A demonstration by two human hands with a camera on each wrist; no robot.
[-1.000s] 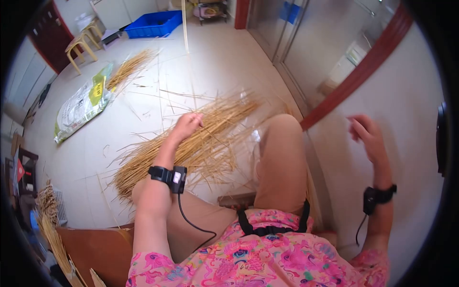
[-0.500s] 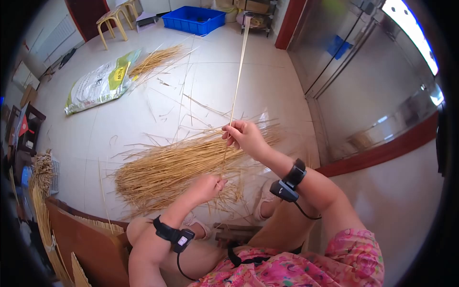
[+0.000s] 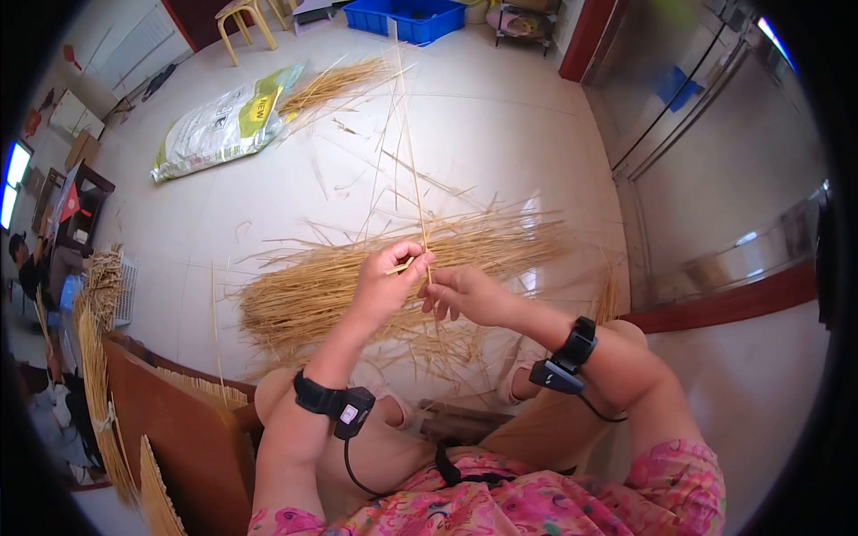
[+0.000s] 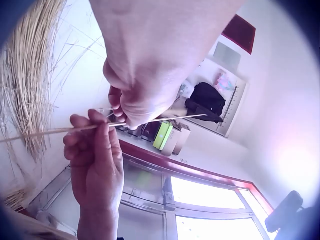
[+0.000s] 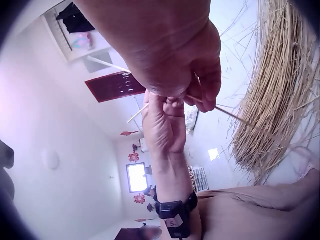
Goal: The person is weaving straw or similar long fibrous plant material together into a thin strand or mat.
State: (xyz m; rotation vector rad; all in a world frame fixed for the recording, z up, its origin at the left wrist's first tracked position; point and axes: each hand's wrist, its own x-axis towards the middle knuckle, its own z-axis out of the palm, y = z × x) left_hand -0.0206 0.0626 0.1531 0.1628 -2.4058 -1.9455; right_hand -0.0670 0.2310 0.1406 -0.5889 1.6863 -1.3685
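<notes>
A long thin straw (image 3: 413, 170) stands nearly upright in the head view, its pale wide end at the top. My left hand (image 3: 386, 284) pinches it between thumb and curled fingers. Just below and to the right, my right hand (image 3: 469, 295) pinches the same straw with thumb and fingertips. The left wrist view shows the straw (image 4: 50, 131) passing through the fingers of my right hand (image 4: 97, 160), close beside my left hand (image 4: 145, 100). Behind both hands a big pile of straw (image 3: 304, 299) lies on the floor.
A printed bag (image 3: 219, 125) with more straw (image 3: 344, 82) at its mouth lies at the back left. A blue bin (image 3: 407, 20) is behind it. A brown board (image 3: 183, 429) stands by the left leg; glass doors (image 3: 724, 179) are at the right.
My right hand came in from the far right to the straw, then moved down it beside my left hand. My left hand rose a little. The head view shifted.
</notes>
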